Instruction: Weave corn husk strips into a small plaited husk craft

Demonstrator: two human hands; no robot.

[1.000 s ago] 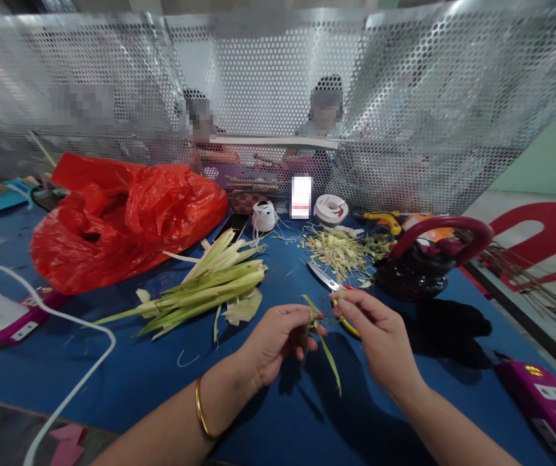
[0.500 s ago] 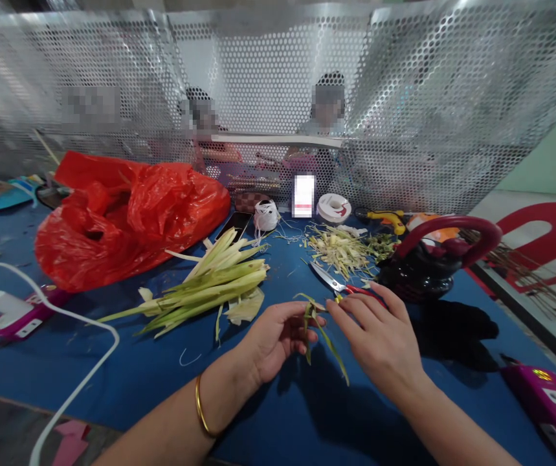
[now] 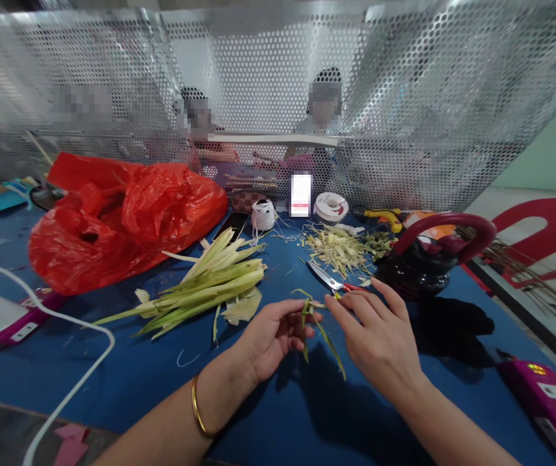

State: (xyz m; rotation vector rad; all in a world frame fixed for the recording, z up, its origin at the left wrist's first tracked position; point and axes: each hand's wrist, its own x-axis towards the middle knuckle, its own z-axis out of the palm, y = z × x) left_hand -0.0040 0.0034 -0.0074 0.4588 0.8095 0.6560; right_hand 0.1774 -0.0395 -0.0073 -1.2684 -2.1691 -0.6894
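Note:
Above the blue table, my left hand (image 3: pixel 270 340) pinches a small twist of green leaf strips (image 3: pixel 330 349) between thumb and fingers; two thin ends dangle below. My right hand (image 3: pixel 384 336) meets it from the right, its fingertips closed at the short pale end; the right thumb is hidden. Just beyond the right fingers lies a pair of scissors (image 3: pixel 325 277) with red handles, blades apart, partly covered by that hand. Left of my hands rests a bundle of pale green husk leaves (image 3: pixel 210 291). A heap of cut trimmings (image 3: pixel 336 249) sits behind the scissors.
A red plastic bag (image 3: pixel 127 226) fills the back left. Behind the hands stand white string (image 3: pixel 263 215), a ribbon spool (image 3: pixel 331 207) and a lit phone (image 3: pixel 300 194). A dark jug (image 3: pixel 413 275) and a purple power strip (image 3: pixel 544 401) are right; a white cable (image 3: pixel 105 333) crosses left.
The whole view has shifted slightly. Both hands keep nearly the same pose around the leaf strips, with only slight finger movement.

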